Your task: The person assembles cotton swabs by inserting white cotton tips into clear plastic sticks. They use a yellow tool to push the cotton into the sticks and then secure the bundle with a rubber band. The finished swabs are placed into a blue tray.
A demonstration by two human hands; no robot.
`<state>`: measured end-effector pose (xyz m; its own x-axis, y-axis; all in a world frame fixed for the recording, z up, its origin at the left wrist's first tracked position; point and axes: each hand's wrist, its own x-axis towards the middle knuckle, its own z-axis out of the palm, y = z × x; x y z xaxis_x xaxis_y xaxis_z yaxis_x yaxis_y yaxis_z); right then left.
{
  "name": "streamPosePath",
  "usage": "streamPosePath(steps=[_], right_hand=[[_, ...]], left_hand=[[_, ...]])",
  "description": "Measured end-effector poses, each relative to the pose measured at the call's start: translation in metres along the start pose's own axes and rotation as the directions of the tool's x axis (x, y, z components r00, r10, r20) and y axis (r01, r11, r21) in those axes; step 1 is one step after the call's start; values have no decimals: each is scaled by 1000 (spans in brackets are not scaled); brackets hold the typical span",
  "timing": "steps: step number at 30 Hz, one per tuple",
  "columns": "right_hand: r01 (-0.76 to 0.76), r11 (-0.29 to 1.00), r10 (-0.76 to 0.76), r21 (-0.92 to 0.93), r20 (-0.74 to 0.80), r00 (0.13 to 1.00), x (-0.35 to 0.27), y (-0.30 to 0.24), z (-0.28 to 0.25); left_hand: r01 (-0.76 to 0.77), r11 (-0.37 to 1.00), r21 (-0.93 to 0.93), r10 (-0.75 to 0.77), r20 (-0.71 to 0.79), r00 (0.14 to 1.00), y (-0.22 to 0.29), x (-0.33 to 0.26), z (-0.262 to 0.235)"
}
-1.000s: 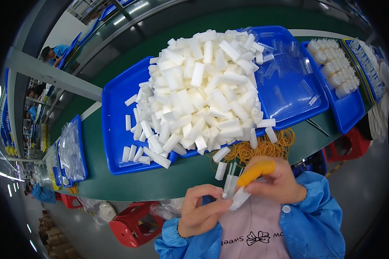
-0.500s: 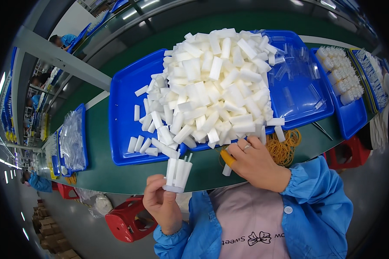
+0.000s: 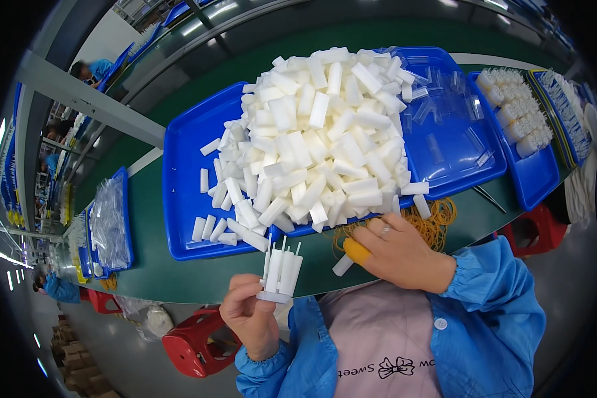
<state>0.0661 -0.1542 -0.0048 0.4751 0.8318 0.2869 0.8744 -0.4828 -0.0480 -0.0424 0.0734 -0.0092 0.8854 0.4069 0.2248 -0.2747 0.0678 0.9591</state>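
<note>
Grip of the left hand (image 3: 251,315) is narrow, thumb and fingers pinched on the pale disc at the foot of a rod-and-disc assembly (image 3: 284,275), held upright just off the near edge of the surface. What the right hand (image 3: 404,255) has between its fingertips cannot be told; it is palm down at the near edge of the heap, fingers curled and partly hidden.

Largest is the green surface (image 3: 154,265), carrying a left blue tray (image 3: 186,152) and, beside it, a right blue tray (image 3: 444,176). Across both spreads a high heap of white pieces (image 3: 318,146), while clear plastic pieces (image 3: 434,148) lie at the right tray's far and right side. Farther right is a narrower blue tray (image 3: 537,180) with white bristly clusters (image 3: 517,113). Orange rubber bands (image 3: 438,215) lie tangled beyond the right hand, and tweezers (image 3: 489,199) rest to their right. Smallest are a loose white piece (image 3: 343,266) on the surface below the right hand and the yellow finger cover (image 3: 357,251) on that hand.

As a judgement, the assembly is partway filled: about three white pieces stand on the disc with rod tips above them, while one slim rod on the left looks bare. Its far side is hidden, so the exact count is unsure. Plenty of pieces remain unused in the heap.
</note>
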Motion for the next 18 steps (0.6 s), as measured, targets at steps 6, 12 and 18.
streamPosePath(steps=[6,12,18], right_hand=[[-330,606,498,724,-21,867,-24,4,-50],[53,-253,645,966,127,754,-38,14,-39],[15,-414,550,910,237,801,-40,14,-33]], left_hand=[[-37,995,90,26,120,992,5,0,9],[-68,997,39,42,464,885,8,1,33],[-99,994,52,57,532,845,8,2,57]])
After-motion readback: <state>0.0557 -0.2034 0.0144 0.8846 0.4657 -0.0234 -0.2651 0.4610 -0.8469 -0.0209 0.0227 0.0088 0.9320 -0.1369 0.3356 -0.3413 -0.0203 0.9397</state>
